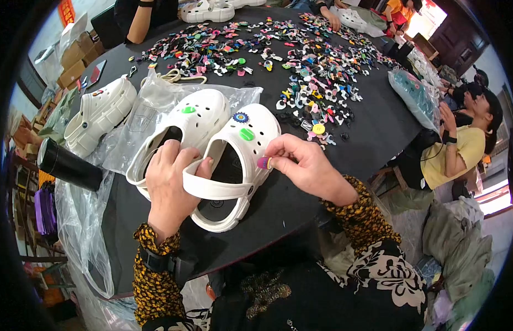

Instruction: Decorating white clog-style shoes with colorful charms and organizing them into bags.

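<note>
My left hand (171,179) is closed on a white clog (264,127), its thumb at the opening near the heel strap. The clog carries a green oval shoe charm (246,134) and a blue round shoe charm (241,117) on its holed top. Beside the clog's outer side, my right hand (309,168) pinches a small purple shoe charm (263,163) between thumb and fingers. Just left lies a second white clog (207,105) with a green charm (188,110); my left hand partly covers it.
Loose shoe charms (322,83) spread over the black table (377,121). A black bottle (69,165), another white clog (105,113) and clear plastic bags (85,220) are at the left. A filled plastic bag (415,96) sits at the right edge. Several people work around the table.
</note>
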Motion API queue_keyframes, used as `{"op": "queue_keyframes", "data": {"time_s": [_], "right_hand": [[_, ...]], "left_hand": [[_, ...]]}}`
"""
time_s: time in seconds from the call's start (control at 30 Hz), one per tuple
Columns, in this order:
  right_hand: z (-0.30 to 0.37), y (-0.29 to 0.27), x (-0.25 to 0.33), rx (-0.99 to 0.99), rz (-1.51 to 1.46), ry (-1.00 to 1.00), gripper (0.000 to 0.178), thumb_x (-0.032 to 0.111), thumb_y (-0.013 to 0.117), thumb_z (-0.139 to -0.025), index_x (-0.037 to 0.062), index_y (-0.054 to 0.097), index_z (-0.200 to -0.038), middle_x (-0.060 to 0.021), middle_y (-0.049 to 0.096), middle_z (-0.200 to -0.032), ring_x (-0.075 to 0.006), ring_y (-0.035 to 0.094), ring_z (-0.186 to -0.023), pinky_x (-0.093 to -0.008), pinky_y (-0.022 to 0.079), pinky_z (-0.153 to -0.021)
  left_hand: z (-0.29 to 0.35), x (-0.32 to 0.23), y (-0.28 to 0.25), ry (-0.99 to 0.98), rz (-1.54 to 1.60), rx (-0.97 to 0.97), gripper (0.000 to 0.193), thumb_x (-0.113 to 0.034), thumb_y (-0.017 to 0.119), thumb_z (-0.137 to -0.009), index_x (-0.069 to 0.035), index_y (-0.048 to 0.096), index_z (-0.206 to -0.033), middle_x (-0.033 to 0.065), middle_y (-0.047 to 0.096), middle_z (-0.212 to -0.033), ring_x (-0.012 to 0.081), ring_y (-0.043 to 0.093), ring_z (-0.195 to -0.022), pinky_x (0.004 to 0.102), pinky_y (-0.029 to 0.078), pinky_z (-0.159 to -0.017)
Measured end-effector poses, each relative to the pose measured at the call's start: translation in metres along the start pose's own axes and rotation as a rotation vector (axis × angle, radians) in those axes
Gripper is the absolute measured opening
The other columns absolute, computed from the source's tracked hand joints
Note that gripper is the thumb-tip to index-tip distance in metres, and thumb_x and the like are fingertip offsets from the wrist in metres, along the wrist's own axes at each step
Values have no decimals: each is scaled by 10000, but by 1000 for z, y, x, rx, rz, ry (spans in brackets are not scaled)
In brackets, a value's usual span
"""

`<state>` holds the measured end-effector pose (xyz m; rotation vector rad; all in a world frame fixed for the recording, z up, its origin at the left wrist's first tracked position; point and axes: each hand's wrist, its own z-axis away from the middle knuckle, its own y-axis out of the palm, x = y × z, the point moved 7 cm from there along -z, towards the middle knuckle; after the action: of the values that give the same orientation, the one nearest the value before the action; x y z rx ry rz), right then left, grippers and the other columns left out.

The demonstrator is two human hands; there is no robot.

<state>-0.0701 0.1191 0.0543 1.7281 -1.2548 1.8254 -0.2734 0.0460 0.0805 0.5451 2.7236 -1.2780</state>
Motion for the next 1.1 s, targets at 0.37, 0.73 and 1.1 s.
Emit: {"op": "queue_keyframes", "data": {"time_s": [0.37,0.73,1.1], "right_hand": [[17,9,5,-242,265,-251,106,-17,584,-941,0,599,-1045,-50,663,-906,-83,622,-827,-241,509,-724],[14,15,-1,-356,18,-230,96,0,631,-907,4,597,-997,-106,652,-870,-161,640,-734,-297,507,-638],[22,21,27,-453,474,-526,182,-19,663,-825,13,614,-998,-127,608,-936,-326,608,-863,-407,510,-770]], "left_hand": [[4,0,1,2,-12,5,172,-214,730,-793,-71,642,-828,98,506,-823,307,557,-757,424,448,-662],[2,-1,2,5,-13,-9,158,-199,737,-789,-73,642,-807,94,508,-803,305,560,-748,422,453,-658],[1,-1,-1,9,3,-14,166,-161,751,-767,-46,645,-822,116,524,-793,328,563,-734,428,451,-641]]}}
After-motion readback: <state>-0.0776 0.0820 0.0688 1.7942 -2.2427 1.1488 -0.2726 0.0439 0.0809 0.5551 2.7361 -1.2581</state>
